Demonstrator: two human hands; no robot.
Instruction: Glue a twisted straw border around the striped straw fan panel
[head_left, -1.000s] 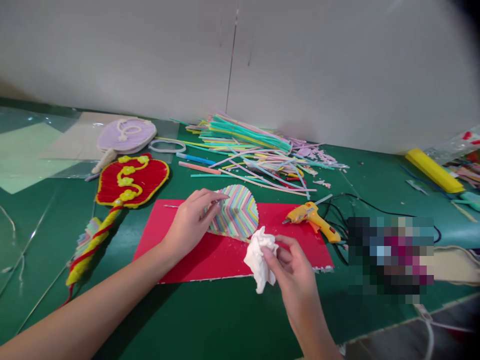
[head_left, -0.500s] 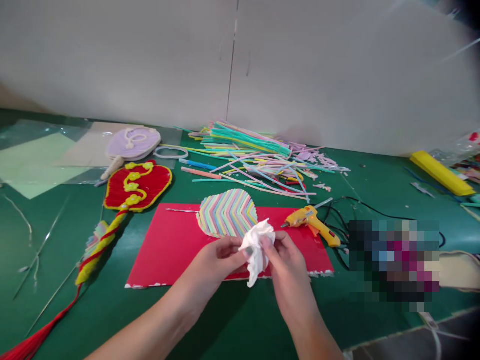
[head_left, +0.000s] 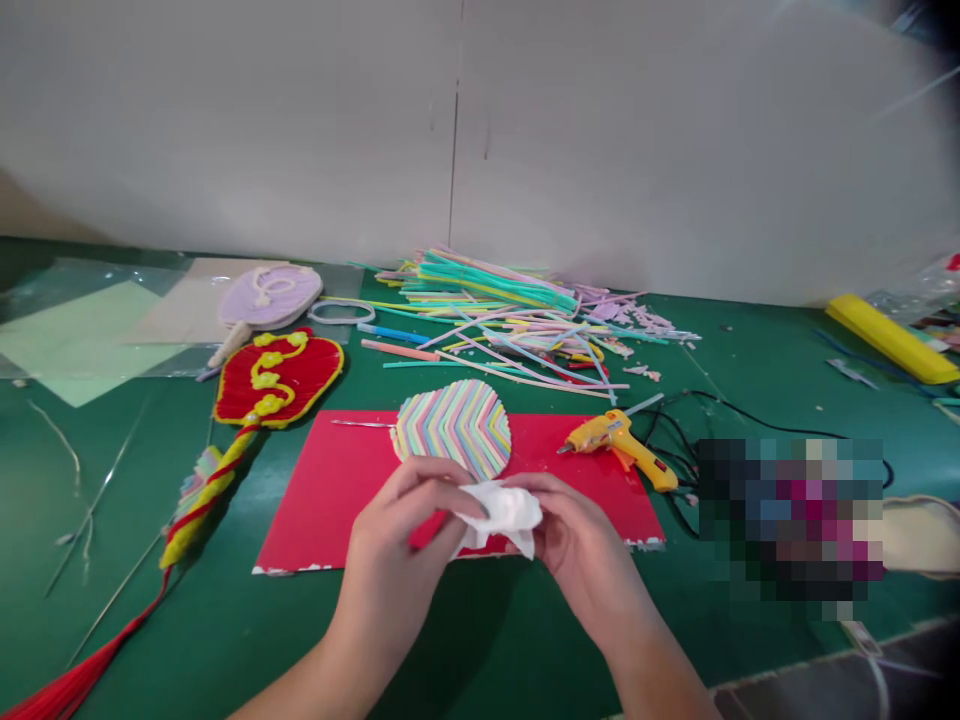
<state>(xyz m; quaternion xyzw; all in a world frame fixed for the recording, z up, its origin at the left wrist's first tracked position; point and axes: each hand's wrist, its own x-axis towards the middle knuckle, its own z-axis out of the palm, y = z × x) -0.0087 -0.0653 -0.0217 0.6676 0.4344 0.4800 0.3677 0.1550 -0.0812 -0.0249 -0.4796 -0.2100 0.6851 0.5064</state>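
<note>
A crumpled white tissue (head_left: 508, 508) is held between my two hands, above the front edge of a red board (head_left: 315, 510). My left hand (head_left: 409, 515) pinches its left side, fingers bent over the top. On the other side my right hand (head_left: 574, 530) grips the tissue, with some fingertips hidden behind it. Just beyond the hands, a round fan face of pastel striped stems (head_left: 454, 425) lies on the board, a thin wire (head_left: 361, 423) sticking out to its left. A yellow glue gun (head_left: 619, 440) rests on the board's right side.
Loose pipe cleaners (head_left: 495, 285) pile up against the wall. At left lie a red fan with yellow trim (head_left: 319, 375), its red tassel (head_left: 97, 655), and a lilac fan (head_left: 289, 300). Black cable (head_left: 750, 405) runs right. A yellow block (head_left: 892, 340) stands far right.
The tissue has been turned and bunched flatter between my hands. My left hand has moved up over it, and the right has shifted slightly outward. The view has shifted slightly.
</note>
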